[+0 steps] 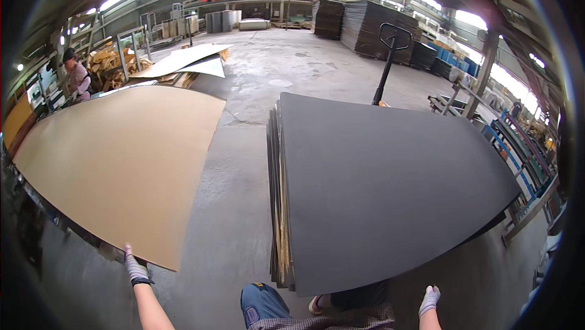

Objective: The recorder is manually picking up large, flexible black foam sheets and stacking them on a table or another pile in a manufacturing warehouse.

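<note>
My left hand (136,268), in a striped glove with a dark cuff, is closed on the near edge of a large tan sheet (128,159). Its thumb lies at the sheet's edge and the other fingers are partly hidden. To the right is a stack of big dark grey sheets (390,190), with brownish layers showing along its left side. My right hand (430,299), also gloved, hangs apart from the stack near its front right corner. Its fingers are curled in, and nothing shows in them.
A pallet jack handle (390,62) rises behind the grey stack. Tall dark stacks (378,28) stand farther back. At the left are a person (76,77) and pale sheets (183,62). A metal rack (518,153) stands at the right. Concrete floor (228,196) runs between tan sheet and stack.
</note>
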The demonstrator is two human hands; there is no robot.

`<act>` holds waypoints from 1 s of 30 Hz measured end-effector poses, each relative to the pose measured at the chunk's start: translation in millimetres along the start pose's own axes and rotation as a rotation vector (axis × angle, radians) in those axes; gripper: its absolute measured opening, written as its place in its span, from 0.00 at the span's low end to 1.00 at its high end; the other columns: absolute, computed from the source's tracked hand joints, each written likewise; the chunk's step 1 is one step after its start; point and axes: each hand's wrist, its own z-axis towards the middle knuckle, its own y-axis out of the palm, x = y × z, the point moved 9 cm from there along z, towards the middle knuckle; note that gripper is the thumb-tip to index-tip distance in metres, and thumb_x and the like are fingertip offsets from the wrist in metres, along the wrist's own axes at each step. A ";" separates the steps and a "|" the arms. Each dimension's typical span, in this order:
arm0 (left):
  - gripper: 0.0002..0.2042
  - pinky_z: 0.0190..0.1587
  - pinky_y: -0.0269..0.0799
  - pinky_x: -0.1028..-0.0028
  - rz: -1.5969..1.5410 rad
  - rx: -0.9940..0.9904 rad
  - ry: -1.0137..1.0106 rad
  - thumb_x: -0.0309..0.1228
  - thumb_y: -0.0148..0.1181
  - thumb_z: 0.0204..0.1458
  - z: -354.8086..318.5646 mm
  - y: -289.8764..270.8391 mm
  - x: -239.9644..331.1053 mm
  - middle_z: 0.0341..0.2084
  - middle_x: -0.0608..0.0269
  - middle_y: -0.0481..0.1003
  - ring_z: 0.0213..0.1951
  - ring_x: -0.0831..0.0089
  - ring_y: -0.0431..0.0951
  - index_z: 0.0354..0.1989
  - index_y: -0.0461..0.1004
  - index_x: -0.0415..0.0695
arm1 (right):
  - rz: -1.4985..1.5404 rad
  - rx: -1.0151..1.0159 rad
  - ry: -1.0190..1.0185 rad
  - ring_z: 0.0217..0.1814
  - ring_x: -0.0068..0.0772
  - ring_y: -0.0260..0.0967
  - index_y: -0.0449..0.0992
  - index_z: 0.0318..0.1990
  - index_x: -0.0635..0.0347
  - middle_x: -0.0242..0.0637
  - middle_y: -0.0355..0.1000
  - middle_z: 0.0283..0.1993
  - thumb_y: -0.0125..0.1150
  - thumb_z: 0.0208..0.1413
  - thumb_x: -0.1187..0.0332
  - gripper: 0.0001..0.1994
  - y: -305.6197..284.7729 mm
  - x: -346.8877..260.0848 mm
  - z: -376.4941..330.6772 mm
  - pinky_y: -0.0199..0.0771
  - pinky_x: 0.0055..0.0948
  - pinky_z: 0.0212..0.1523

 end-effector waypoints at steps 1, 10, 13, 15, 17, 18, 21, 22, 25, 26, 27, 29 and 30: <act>0.33 0.59 0.65 0.64 0.239 0.113 0.045 0.48 0.65 0.50 10.8 -17.4 0.8 0.53 0.55 0.71 0.54 0.66 0.70 0.57 0.67 0.35 | 0.139 -0.025 0.310 0.36 0.45 0.71 0.68 0.57 0.48 0.48 0.70 0.46 0.53 0.58 0.65 0.18 -0.7 -1.5 -29.8 0.75 0.45 0.40; 0.25 0.57 0.67 0.66 0.515 0.195 -0.192 0.32 0.57 0.55 -157.7 -252.3 -197.0 0.49 0.53 0.73 0.51 0.63 0.72 0.59 0.63 0.32 | 0.720 0.084 0.333 0.12 0.24 0.55 0.70 0.44 0.41 0.29 0.63 0.20 0.47 0.63 0.60 0.06 -10.6 -154.6 -62.0 0.58 0.27 0.12; 0.38 0.54 0.67 0.61 0.614 0.225 -0.505 0.44 0.72 0.45 -315.2 -249.0 -231.2 0.53 0.54 0.71 0.49 0.61 0.72 0.61 0.63 0.34 | 0.649 0.113 0.219 0.13 0.20 0.55 0.70 0.49 0.39 0.28 0.64 0.21 0.49 0.63 0.61 0.09 -13.3 -203.2 -67.1 0.57 0.22 0.12; 0.40 0.57 0.65 0.60 0.640 0.187 -0.696 0.45 0.71 0.45 -340.7 -265.6 -221.8 0.55 0.52 0.69 0.52 0.60 0.70 0.61 0.62 0.34 | 0.628 -0.006 0.151 0.13 0.18 0.55 0.70 0.55 0.38 0.28 0.64 0.23 0.49 0.63 0.65 0.14 18.9 -235.9 -71.6 0.57 0.21 0.13; 0.43 0.65 0.49 0.58 0.403 0.342 -0.503 0.52 0.67 0.46 -313.1 -286.3 -176.4 0.64 0.50 0.58 0.64 0.60 0.55 0.65 0.57 0.37 | 0.683 -0.166 0.109 0.14 0.17 0.55 0.69 0.56 0.44 0.29 0.65 0.24 0.47 0.62 0.68 0.16 50.1 -289.6 -94.2 0.58 0.20 0.14; 0.45 0.69 0.42 0.57 0.285 0.411 -0.403 0.55 0.64 0.47 -309.5 -297.8 -155.6 0.68 0.49 0.52 0.70 0.60 0.47 0.67 0.54 0.39 | 0.696 -0.225 0.104 0.15 0.17 0.56 0.70 0.56 0.46 0.29 0.66 0.24 0.47 0.62 0.70 0.16 65.0 -312.5 -102.6 0.58 0.20 0.14; 0.41 0.64 0.56 0.58 0.400 0.381 -0.206 0.52 0.65 0.47 -257.8 -146.7 1.9 0.61 0.51 0.63 0.61 0.59 0.63 0.64 0.59 0.38 | 0.708 -0.299 -0.079 0.15 0.17 0.59 0.72 0.54 0.49 0.28 0.68 0.23 0.48 0.63 0.70 0.14 64.5 -358.5 -100.8 0.62 0.21 0.14; 0.32 0.58 0.64 0.61 0.285 0.263 -0.125 0.44 0.61 0.51 -229.4 -139.7 37.9 0.54 0.53 0.69 0.54 0.61 0.69 0.60 0.63 0.37 | 0.736 -0.357 -0.151 0.15 0.17 0.59 0.72 0.54 0.50 0.28 0.68 0.23 0.48 0.63 0.70 0.14 69.5 -385.7 -107.0 0.63 0.20 0.15; 0.24 0.56 0.69 0.63 0.626 0.019 0.364 0.39 0.50 0.57 -171.1 -85.8 151.3 0.47 0.52 0.75 0.51 0.61 0.74 0.55 0.70 0.32 | 0.781 -0.573 -0.334 0.18 0.16 0.61 0.69 0.57 0.59 0.29 0.69 0.25 0.50 0.62 0.70 0.16 55.3 -479.1 -131.8 0.65 0.19 0.18; 0.24 0.57 0.68 0.64 0.671 -0.035 0.472 0.38 0.49 0.56 -164.8 -53.4 172.6 0.48 0.51 0.75 0.51 0.62 0.74 0.54 0.70 0.31 | 0.836 -0.632 -0.474 0.20 0.16 0.62 0.68 0.58 0.58 0.29 0.69 0.27 0.50 0.62 0.70 0.17 44.5 -523.2 -147.8 0.65 0.18 0.19; 0.23 0.58 0.67 0.65 0.716 -0.077 0.577 0.36 0.48 0.55 -167.0 -17.3 198.8 0.50 0.51 0.74 0.52 0.62 0.74 0.53 0.71 0.30 | 0.885 -0.698 -0.619 0.21 0.16 0.62 0.67 0.59 0.56 0.30 0.69 0.29 0.49 0.63 0.70 0.18 30.7 -571.7 -172.9 0.65 0.17 0.21; 0.20 0.57 0.66 0.69 0.812 -0.301 0.633 0.32 0.48 0.53 -219.8 124.2 218.4 0.49 0.53 0.75 0.50 0.66 0.74 0.50 0.74 0.31 | 0.918 -0.904 -0.785 0.31 0.20 0.69 0.67 0.59 0.61 0.33 0.72 0.36 0.59 0.59 0.64 0.22 9.0 -667.6 -242.9 0.71 0.17 0.32; 0.15 0.46 0.72 0.72 0.763 -0.359 0.705 0.31 0.56 0.52 -282.0 221.4 216.1 0.40 0.60 0.76 0.42 0.71 0.75 0.44 0.75 0.34 | 0.627 -0.575 -1.471 0.43 0.35 0.73 0.70 0.57 0.57 0.41 0.74 0.42 0.64 0.53 0.64 0.23 -20.5 -716.2 -292.7 0.73 0.27 0.45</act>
